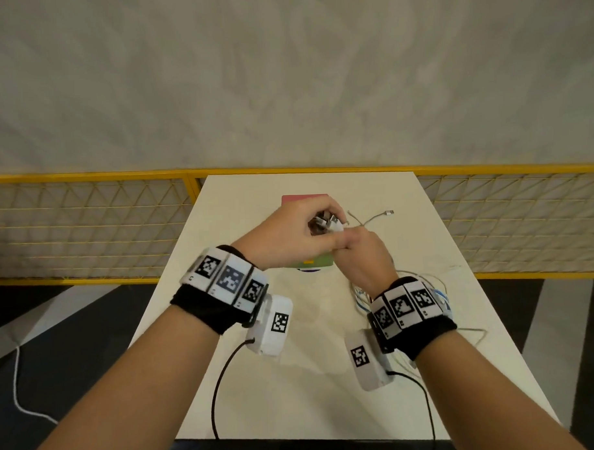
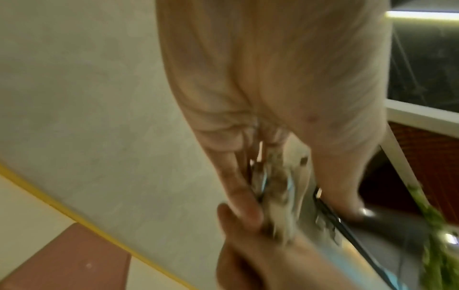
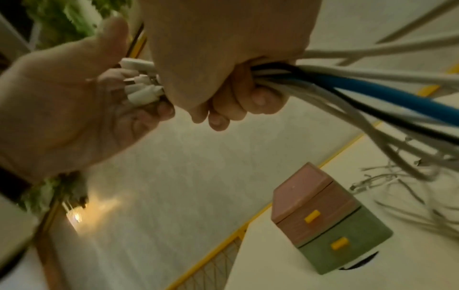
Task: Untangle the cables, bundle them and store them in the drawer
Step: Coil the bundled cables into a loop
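Both hands are raised over the white table (image 1: 294,376). My right hand (image 1: 360,246) grips a bundle of white, blue and black cables (image 3: 372,94) in a fist. The cables trail down to a loose tangle (image 1: 422,287) on the table's right side. My left hand (image 1: 309,217) meets the right one and curls its fingers round the white plug ends (image 3: 141,86) of the bundle. Two loose cable ends (image 1: 383,215) stick out past the hands. The small drawer unit (image 3: 330,219), pink over green with yellow handles, stands under the hands, with both drawers closed. The left wrist view is blurred.
A yellow mesh railing (image 1: 87,228) runs behind the table's far edge. Black wrist-camera leads (image 1: 220,379) hang over the near edge. A round white base (image 3: 360,263) shows under the drawer unit.
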A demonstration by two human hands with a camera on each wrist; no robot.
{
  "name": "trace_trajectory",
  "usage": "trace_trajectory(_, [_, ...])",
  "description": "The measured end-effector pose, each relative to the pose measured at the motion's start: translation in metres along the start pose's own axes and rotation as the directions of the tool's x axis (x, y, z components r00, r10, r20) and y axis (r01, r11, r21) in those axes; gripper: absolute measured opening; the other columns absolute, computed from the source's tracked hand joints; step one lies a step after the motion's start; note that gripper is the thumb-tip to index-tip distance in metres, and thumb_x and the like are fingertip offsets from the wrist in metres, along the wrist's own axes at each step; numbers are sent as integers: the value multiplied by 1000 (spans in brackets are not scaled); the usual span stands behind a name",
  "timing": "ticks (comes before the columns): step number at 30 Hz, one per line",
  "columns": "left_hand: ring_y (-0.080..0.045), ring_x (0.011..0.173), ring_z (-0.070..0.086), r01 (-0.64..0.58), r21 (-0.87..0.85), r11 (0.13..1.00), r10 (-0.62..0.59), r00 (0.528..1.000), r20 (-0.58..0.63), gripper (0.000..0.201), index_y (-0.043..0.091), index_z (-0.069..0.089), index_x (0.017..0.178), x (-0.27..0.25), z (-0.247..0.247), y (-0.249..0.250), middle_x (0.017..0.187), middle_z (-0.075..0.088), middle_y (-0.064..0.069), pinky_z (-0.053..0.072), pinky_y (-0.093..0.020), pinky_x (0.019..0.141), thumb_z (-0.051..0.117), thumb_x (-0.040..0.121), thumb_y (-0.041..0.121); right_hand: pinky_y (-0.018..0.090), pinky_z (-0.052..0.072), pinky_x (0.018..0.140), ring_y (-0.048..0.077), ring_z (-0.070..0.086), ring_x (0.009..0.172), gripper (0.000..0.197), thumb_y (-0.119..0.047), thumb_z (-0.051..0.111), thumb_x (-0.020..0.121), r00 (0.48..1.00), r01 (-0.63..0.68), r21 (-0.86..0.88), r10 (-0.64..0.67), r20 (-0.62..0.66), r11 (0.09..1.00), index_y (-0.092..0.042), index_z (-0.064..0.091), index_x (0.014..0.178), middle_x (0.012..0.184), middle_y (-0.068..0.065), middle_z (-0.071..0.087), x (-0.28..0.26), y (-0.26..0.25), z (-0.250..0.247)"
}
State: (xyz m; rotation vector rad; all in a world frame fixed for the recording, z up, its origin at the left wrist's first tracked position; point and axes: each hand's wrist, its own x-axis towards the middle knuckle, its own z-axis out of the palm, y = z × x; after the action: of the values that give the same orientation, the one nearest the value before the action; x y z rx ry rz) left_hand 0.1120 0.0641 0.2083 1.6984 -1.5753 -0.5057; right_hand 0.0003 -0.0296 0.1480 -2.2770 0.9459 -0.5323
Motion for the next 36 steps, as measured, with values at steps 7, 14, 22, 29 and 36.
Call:
trace_trajectory(7, [-4, 94, 50, -206, 103, 973, 227, 934, -277, 26, 10, 61, 96, 9, 40, -8, 93, 52, 8, 37, -18, 87, 37, 102, 20, 18, 28, 45, 5, 41, 45, 26, -5, 53, 82, 998, 63, 316, -60, -18, 947, -22, 45, 63, 50, -10, 45, -3, -7, 6])
trace_trajectory(14, [-8, 123, 34, -148, 262, 954, 192, 970, -152, 56, 38, 52, 136, 5, 27, -12, 129, 50, 12, 18, -29, 107, 11, 99, 48, 19, 25, 45, 3, 31, 39, 46, 12, 47, 76, 1000, 1, 495, -14, 23, 869, -25, 37, 50, 36, -15, 39, -12, -5, 3])
trace_trajectory(22, [-8, 125, 38, -111, -64, 992, 111, 994, 6, 45, 27, 41, 146, 1, 14, -9, 132, 45, 4, 28, -21, 109, 38, 102, 33, 14, 29, 45, 0, 39, 43, 37, 7, 54, 80, 996, 36, 497, -75, 57, 867, -20, 48, 55, 44, -14, 48, -13, -13, 0])
trace_trajectory(29, [-6, 116, 53, -88, -68, 994, 76, 983, -165, 43, 17, 62, 128, -3, 19, 2, 123, 62, 0, 37, -21, 105, 29, 105, 31, 12, 30, 47, -1, 40, 43, 38, 15, 50, 75, 996, 46, 548, -79, 37, 835, -15, 43, 54, 44, -14, 50, -8, -15, 3])
trace_trajectory(36, [-9, 124, 56, -90, -393, 915, 5, 977, -212, 51, 9, 48, 140, -3, 13, 12, 135, 59, -5, 40, -22, 109, 22, 104, 34, 13, 33, 48, -3, 41, 45, 40, 16, 56, 79, 995, 86, 621, -100, -12, 779, -18, 52, 59, 49, -15, 52, -11, -16, 3])
